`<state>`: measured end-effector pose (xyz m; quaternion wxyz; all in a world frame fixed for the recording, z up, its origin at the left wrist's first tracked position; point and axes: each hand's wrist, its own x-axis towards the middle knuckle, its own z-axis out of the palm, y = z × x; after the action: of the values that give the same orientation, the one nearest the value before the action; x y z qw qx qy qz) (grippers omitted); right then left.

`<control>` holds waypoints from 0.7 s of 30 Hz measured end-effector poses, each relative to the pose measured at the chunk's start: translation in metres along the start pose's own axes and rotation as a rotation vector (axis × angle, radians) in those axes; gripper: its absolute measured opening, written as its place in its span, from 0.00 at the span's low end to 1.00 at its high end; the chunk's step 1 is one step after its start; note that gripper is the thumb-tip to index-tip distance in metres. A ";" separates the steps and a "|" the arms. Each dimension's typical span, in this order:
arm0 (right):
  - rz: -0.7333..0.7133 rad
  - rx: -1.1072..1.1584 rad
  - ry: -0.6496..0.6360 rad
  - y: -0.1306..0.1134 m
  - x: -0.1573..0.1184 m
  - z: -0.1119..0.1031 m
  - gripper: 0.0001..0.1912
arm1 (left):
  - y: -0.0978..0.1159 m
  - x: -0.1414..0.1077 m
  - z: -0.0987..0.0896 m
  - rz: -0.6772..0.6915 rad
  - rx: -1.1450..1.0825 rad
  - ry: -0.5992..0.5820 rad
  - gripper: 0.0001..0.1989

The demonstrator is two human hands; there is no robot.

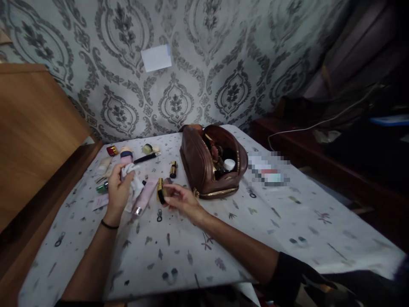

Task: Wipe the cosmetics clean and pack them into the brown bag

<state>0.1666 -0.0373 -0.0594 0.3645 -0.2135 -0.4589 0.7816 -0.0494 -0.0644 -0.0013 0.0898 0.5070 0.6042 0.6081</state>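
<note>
A crumpled white tissue (136, 184) is pinched in my left hand (117, 186), which wears a black band at the wrist. My right hand (182, 199) has its thumb and fingers closed round a small black-and-gold cosmetic container (162, 194); its exact kind is unclear. Between the hands lies a pink squeeze tube (146, 195) with a shiny cap. Beyond the right hand is a gold-and-black lipstick (173, 169). To the right stands an open brown leather makeup bag (198, 166), with a white-capped container (229, 164) and other cosmetics inside.
Behind my left hand lie a black pen-like stick (146, 158), a pink jar (126, 156), a red-and-gold item (112, 150) and a green-capped bottle (102, 187). A blurred-out object (268, 169) lies right of the bag. A wooden panel (38, 140) borders the left; patterned wall (175, 100) behind.
</note>
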 end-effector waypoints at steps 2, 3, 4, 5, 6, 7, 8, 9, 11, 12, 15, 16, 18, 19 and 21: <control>-0.006 -0.099 -0.012 0.004 0.000 -0.002 0.26 | -0.002 0.008 -0.009 -0.001 -0.079 0.103 0.13; -0.013 -0.135 -0.021 0.005 0.000 -0.002 0.27 | -0.003 0.011 -0.013 -0.003 -0.116 0.152 0.14; -0.021 -0.162 -0.028 0.006 0.000 -0.002 0.27 | -0.005 0.014 -0.017 -0.005 -0.142 0.197 0.14; -0.029 -0.184 -0.035 0.007 0.000 -0.002 0.28 | -0.008 0.016 -0.021 -0.007 -0.158 0.240 0.14; -0.033 -0.202 -0.040 0.007 0.000 -0.002 0.29 | -0.011 0.019 -0.024 -0.011 -0.165 0.278 0.15; -0.033 -0.220 -0.041 0.007 0.000 -0.002 0.30 | -0.014 0.021 -0.027 -0.015 -0.166 0.307 0.15; -0.033 -0.242 -0.037 0.007 0.000 -0.002 0.30 | -0.017 0.023 -0.030 -0.018 -0.161 0.323 0.15; -0.038 -0.271 -0.025 0.007 0.000 -0.002 0.31 | -0.020 0.024 -0.033 -0.017 -0.153 0.329 0.14; -0.063 -0.345 0.008 0.008 0.000 -0.001 0.31 | -0.023 0.026 -0.037 -0.017 -0.127 0.322 0.13; -0.080 -0.385 0.021 0.008 0.000 0.000 0.30 | -0.024 0.026 -0.038 -0.022 -0.114 0.312 0.13; -0.129 -0.488 0.033 0.008 -0.002 0.002 0.28 | -0.023 0.025 -0.038 -0.050 -0.093 0.265 0.14; -0.142 -0.522 0.033 0.008 -0.002 0.002 0.27 | -0.022 0.023 -0.036 -0.066 -0.102 0.219 0.14; -0.180 -0.599 0.055 0.007 -0.003 0.003 0.25 | -0.016 0.017 -0.031 -0.101 -0.131 0.071 0.12; -0.202 -0.642 0.075 0.006 -0.003 0.003 0.24 | -0.011 0.012 -0.027 -0.111 -0.138 -0.031 0.12; -0.248 -0.718 0.119 0.003 -0.003 0.002 0.22 | 0.002 0.001 -0.017 -0.092 -0.110 -0.282 0.10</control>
<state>0.1664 -0.0417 -0.0615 0.3844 -0.3154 -0.7039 0.5073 -0.0614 -0.0753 0.0051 0.2291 0.5533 0.5742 0.5583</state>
